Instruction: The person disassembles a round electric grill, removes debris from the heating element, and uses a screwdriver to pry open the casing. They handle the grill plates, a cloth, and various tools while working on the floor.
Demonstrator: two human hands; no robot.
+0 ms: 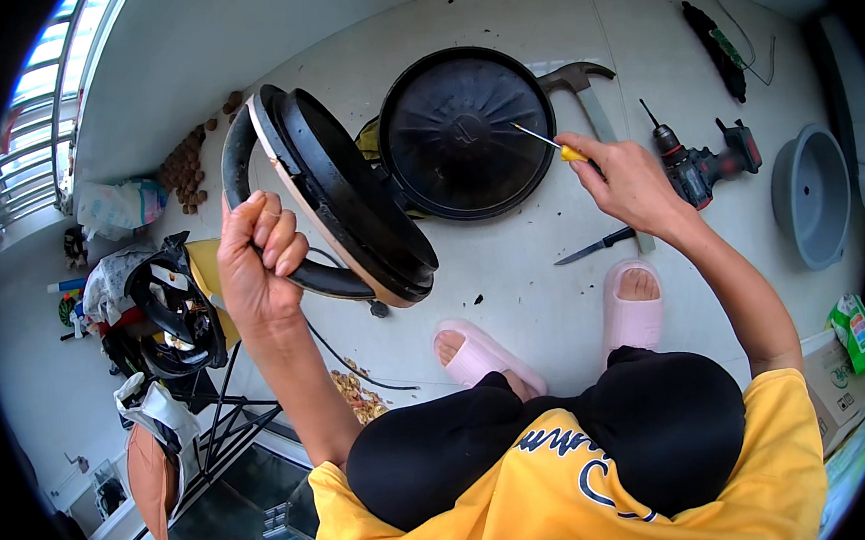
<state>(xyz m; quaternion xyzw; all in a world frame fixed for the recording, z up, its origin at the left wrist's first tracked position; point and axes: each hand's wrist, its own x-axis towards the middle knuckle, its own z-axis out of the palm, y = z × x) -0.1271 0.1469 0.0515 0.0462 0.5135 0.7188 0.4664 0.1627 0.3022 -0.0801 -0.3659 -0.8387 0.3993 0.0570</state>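
Observation:
My left hand (262, 244) grips the curved handle of a black, beige-rimmed lid section (347, 191) of a round appliance, held tilted on its side. The round black pan section (448, 133) lies open on the floor to its right. My right hand (617, 182) holds a screwdriver (570, 153) with a yellow handle, its metal tip over the pan's right half. A hammer (597, 108) lies beside the pan, partly behind my right hand. A knife (582, 254) lies below it, and a cordless drill (693, 171) to the right.
A grey basin (811, 198) stands at the right. A black tool with a cord (713, 50) lies at upper right. Walnuts (185, 172) and shell bits (356, 396) are on the floor. A loaded folding chair (170, 318) is at left. My slippered feet (631, 306) are below.

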